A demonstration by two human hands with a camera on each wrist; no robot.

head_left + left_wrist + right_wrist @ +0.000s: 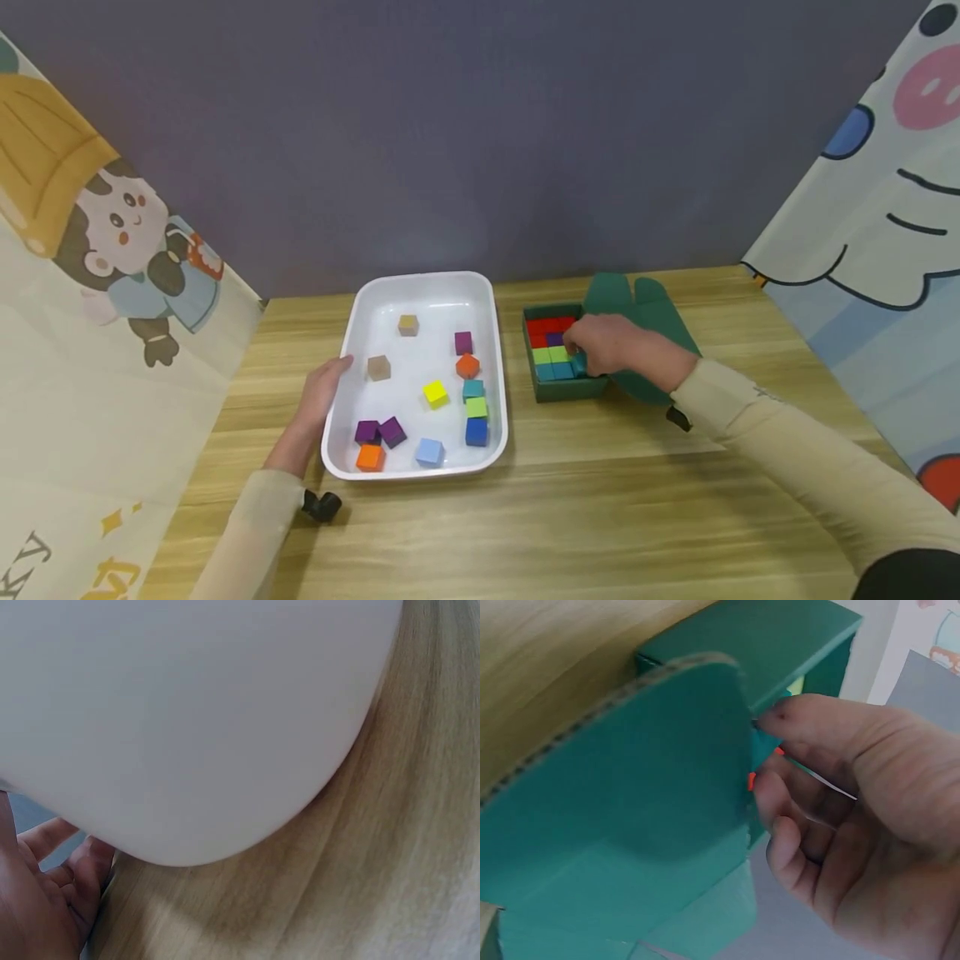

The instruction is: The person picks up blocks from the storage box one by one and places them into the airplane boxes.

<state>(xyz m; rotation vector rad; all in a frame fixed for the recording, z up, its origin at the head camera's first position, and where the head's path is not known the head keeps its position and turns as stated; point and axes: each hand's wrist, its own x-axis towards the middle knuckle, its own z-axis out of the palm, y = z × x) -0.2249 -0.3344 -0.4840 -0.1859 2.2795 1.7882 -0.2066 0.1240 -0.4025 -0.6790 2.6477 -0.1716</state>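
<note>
My right hand (611, 343) reaches into the green cardboard box (570, 391) and pinches a teal cube (763, 746) between thumb and fingertips at the box's right side. Rows of red cubes (551, 325), light green cubes (550, 355) and blue-teal cubes (553, 372) lie in the box, with a purple cube (554, 339) among them. My left hand (318, 398) holds the left rim of the white tray (341, 417); in the left wrist view, its fingers are bent against the tray's outer side.
Inside the tray lie several loose blocks, among them a yellow cube (435, 394), a light blue cube (430, 452) and an orange cube (371, 457). The box's open lid (663, 321) spreads to the right. A grey panel (480, 142) rises behind the wooden table (525, 533).
</note>
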